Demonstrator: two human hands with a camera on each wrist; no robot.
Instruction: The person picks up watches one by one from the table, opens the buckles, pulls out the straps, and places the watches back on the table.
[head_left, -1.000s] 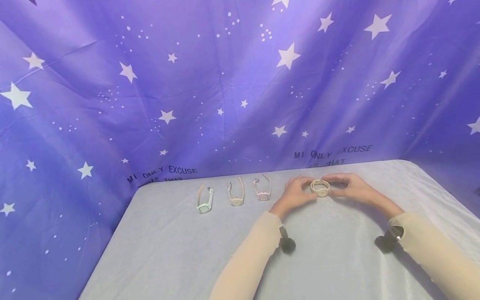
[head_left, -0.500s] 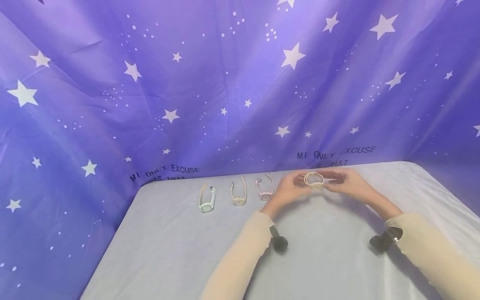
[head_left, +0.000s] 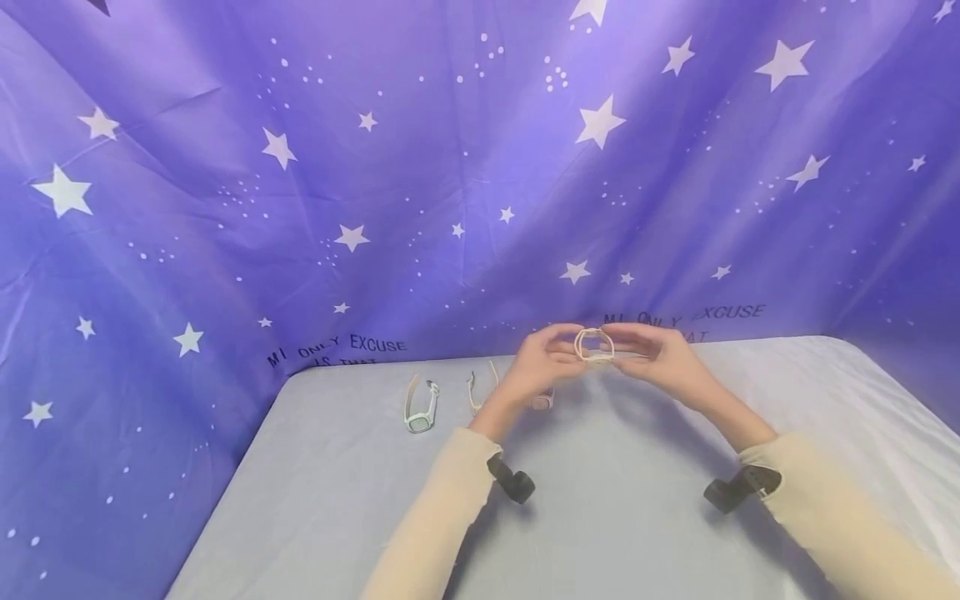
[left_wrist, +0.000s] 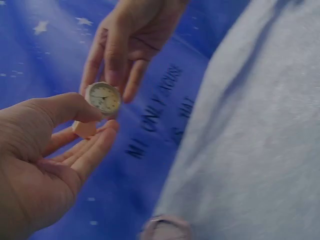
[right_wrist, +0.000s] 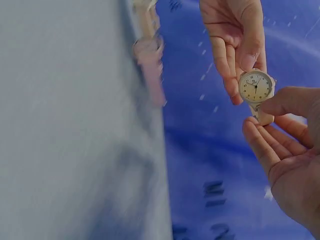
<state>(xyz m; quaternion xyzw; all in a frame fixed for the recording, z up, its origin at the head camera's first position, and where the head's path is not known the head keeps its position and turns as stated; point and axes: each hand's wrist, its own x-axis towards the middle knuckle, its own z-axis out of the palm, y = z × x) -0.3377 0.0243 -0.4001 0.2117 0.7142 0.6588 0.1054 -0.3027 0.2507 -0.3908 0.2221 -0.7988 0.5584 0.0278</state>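
A cream wristwatch (head_left: 597, 359) with a round dial is held up above the back of the table, its strap looped into a ring. My left hand (head_left: 538, 364) pinches one side of it between thumb and fingers. From the opposite side my right hand (head_left: 670, 357) pinches it too. In the left wrist view, the pale dial of the wristwatch (left_wrist: 104, 98) shows beside my left thumb. The right wrist view shows the dark numerals on the wristwatch (right_wrist: 256, 86), with both thumbs close to the case.
On the grey cloth-covered table (head_left: 600, 500) lie a pale green watch (head_left: 421, 423), another cream watch (head_left: 472, 392) and a pink watch (head_left: 543, 403); my left hand and forearm partly cover the latter two. A purple star-printed curtain (head_left: 420, 167) hangs behind the table.
Both hands have lifted the cream wristwatch off the table and carried it left. It has tipped so that its ring faces the head camera. The left arm now overlaps two watches.
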